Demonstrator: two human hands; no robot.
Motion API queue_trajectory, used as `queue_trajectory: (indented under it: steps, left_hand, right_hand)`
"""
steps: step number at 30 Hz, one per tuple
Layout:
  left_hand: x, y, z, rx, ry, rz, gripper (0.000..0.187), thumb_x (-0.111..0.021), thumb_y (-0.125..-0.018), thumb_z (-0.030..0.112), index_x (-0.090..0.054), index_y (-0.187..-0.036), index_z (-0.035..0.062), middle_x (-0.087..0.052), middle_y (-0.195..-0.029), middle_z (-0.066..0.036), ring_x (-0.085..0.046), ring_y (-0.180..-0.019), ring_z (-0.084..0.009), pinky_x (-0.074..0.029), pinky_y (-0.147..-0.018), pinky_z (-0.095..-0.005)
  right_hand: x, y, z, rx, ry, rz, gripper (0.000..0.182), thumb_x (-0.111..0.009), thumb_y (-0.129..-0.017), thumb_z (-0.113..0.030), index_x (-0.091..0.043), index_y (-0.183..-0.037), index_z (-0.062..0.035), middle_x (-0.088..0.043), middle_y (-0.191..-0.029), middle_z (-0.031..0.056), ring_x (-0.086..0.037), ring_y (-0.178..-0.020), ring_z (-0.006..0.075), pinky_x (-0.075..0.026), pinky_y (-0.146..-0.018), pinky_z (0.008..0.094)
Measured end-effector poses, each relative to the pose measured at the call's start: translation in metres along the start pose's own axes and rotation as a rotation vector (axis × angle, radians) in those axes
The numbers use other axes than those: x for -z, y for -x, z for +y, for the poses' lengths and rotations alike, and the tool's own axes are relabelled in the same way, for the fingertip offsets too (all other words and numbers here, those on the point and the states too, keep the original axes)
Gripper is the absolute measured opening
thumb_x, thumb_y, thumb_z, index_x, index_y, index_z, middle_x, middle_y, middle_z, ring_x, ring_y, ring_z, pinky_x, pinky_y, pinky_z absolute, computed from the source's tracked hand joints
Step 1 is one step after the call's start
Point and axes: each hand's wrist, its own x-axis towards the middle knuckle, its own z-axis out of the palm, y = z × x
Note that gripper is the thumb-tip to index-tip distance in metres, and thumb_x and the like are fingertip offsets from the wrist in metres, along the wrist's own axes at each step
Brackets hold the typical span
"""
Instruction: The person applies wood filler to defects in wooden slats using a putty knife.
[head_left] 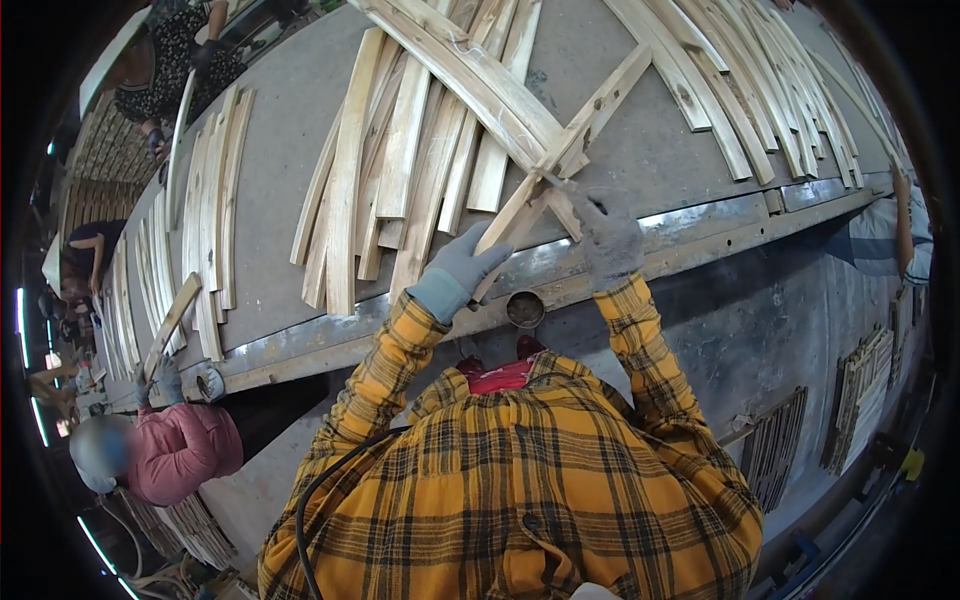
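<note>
My left hand (458, 275), in a grey glove, is closed around the near end of a long wooden strip (606, 98). The strip slants up and away to the right, lying across other boards (480, 85). In my right hand (611, 240), also gloved, is a thin flat-bladed tool (556, 183) that looks like a putty knife. Its blade meets the strip about midway along; the handle is mostly hidden by my fingers. Below my hands, a small round tin (525, 309) with brownish contents sits at the table's front edge.
Wooden strips lie in groups on the grey table (270, 190), at left (212, 215) and right (735, 85). A metal-faced edge (700, 215) runs along its front. A person in pink (190, 455) works at left, others beyond; another person's arm (903, 215) is at right.
</note>
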Motion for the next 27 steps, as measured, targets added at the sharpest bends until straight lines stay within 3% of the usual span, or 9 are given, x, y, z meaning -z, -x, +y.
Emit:
queue_trajectory:
  steps: [4, 6, 10, 15, 17, 20, 23, 24, 27]
  left_hand:
    - [0.002, -0.008, -0.012, -0.076, -0.196, 0.090, 0.054, -0.061, -0.084, 0.038, -0.045, -0.131, 0.0151, -0.062, -0.082, -0.009, -0.058, -0.053, -0.0145, -0.048, -0.039, -0.0260]
    - [0.002, -0.005, -0.010, -0.086, 0.049, 0.013, 0.052, -0.059, -0.088, 0.031, -0.045, -0.128, 0.0025, -0.058, -0.082, -0.009, -0.060, -0.061, -0.0133, -0.049, -0.040, -0.0255]
    - [0.001, 0.007, 0.010, -0.012, 0.422, -0.139, 0.047, -0.053, -0.091, 0.032, -0.043, -0.121, -0.0017, -0.060, -0.073, -0.014, -0.061, -0.050, -0.0213, -0.047, -0.035, -0.0288]
    - [0.006, 0.006, -0.005, 0.072, 0.829, -0.275, 0.048, -0.048, -0.091, 0.039, -0.046, -0.111, -0.0041, -0.061, -0.072, -0.016, -0.060, -0.046, -0.0212, -0.048, -0.035, -0.0272]
    - [0.013, 0.004, -0.015, 0.037, 0.742, -0.239, 0.045, -0.050, -0.090, 0.036, -0.046, -0.112, -0.0030, -0.061, -0.072, -0.015, -0.060, -0.046, -0.0205, -0.048, -0.036, -0.0266]
    - [0.021, 0.031, 0.004, -0.038, 0.605, -0.253, 0.047, -0.054, -0.088, 0.027, -0.040, -0.122, -0.0035, -0.059, -0.072, -0.013, -0.058, -0.045, -0.0185, -0.046, -0.035, -0.0261]
    - [0.038, 0.049, -0.009, -0.065, 0.579, -0.221, 0.050, -0.054, -0.088, 0.024, -0.037, -0.126, -0.0044, -0.059, -0.073, -0.013, -0.058, -0.045, -0.0188, -0.046, -0.035, -0.0262]
    - [0.038, 0.045, -0.009, -0.080, 0.563, -0.207, 0.052, -0.054, -0.088, 0.022, -0.035, -0.128, -0.0048, -0.059, -0.074, -0.014, -0.057, -0.045, -0.0192, -0.046, -0.034, -0.0264]
    - [0.043, 0.068, -0.012, -0.118, 0.542, -0.067, 0.054, -0.054, -0.088, 0.022, -0.034, -0.130, -0.0052, -0.059, -0.075, -0.015, -0.058, -0.045, -0.0197, -0.046, -0.034, -0.0265]
  right_hand:
    - [0.000, 0.012, 0.005, 0.185, -0.057, -0.042, 0.038, -0.058, -0.076, -0.003, -0.065, -0.108, -0.0218, -0.057, -0.090, 0.0041, -0.060, -0.081, 0.0230, -0.051, -0.066, 0.0331]
    - [0.002, 0.012, 0.009, 0.127, -0.103, -0.023, 0.039, -0.059, -0.075, -0.003, -0.065, -0.108, -0.0223, -0.058, -0.090, 0.0042, -0.060, -0.081, 0.0233, -0.051, -0.066, 0.0336]
    - [-0.004, 0.004, 0.023, -0.115, -0.108, -0.029, 0.041, -0.059, -0.074, -0.004, -0.064, -0.109, -0.0236, -0.058, -0.091, 0.0033, -0.060, -0.079, 0.0240, -0.052, -0.066, 0.0348]
    - [0.007, 0.016, 0.014, 0.058, -0.172, -0.060, 0.036, -0.061, -0.077, -0.009, -0.065, -0.110, -0.0202, -0.060, -0.086, 0.0074, -0.062, -0.072, 0.0234, -0.049, -0.062, 0.0320]
    - [0.026, 0.023, 0.007, -0.007, -0.239, -0.133, 0.034, -0.061, -0.077, -0.011, -0.065, -0.109, -0.0195, -0.060, -0.084, 0.0083, -0.062, -0.071, 0.0255, -0.049, -0.062, 0.0334]
    - [0.052, 0.025, -0.010, 0.169, 0.237, -0.532, 0.024, -0.057, -0.079, -0.018, -0.066, -0.100, -0.0102, -0.061, -0.076, 0.0126, -0.062, -0.070, 0.0279, -0.049, -0.062, 0.0389]
    - [0.029, 0.044, -0.039, 0.241, 0.219, -0.484, 0.016, -0.056, -0.076, -0.012, -0.065, -0.086, -0.0043, -0.061, -0.073, 0.0150, -0.062, -0.069, 0.0288, -0.049, -0.064, 0.0407]
    - [-0.020, 0.059, -0.021, 0.086, 0.548, -0.587, 0.012, -0.055, -0.073, -0.010, -0.064, -0.076, -0.0029, -0.062, -0.072, 0.0163, -0.064, -0.071, 0.0302, -0.050, -0.066, 0.0415]
    - [-0.003, 0.060, -0.045, 0.227, 0.086, -0.461, 0.014, -0.055, -0.074, -0.012, -0.066, -0.077, -0.0033, -0.064, -0.075, 0.0171, -0.065, -0.076, 0.0310, -0.051, -0.070, 0.0410]
